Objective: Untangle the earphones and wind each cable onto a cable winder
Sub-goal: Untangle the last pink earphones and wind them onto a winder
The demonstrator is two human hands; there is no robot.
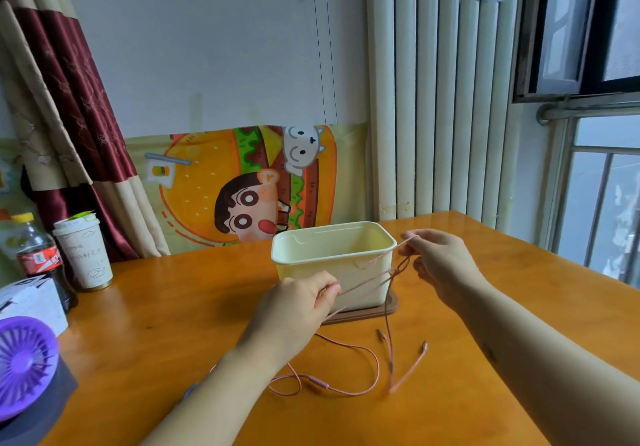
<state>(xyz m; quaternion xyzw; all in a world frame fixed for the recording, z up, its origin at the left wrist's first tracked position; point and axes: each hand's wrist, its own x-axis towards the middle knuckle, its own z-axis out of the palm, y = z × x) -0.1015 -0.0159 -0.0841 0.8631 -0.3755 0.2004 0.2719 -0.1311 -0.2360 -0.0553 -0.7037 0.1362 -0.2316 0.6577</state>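
Pink earphone cables (363, 284) stretch taut between my two hands above the wooden table (173, 324). My left hand (301, 301) pinches the strands at their lower left end. My right hand (440, 262) pinches them higher up on the right, beside a small knot (398, 270). More pink cable (346, 381) hangs down and lies in loose loops on the table in front of me, with an inline remote and earbud ends near it. No cable winder shows in this view.
A cream plastic box (332, 255) stands on a brown lid (363, 314) just behind my hands. At the left are a cola bottle (38, 258), a paper cup (85, 255), a white box (31, 301) and a purple fan (24, 362). A window is at right.
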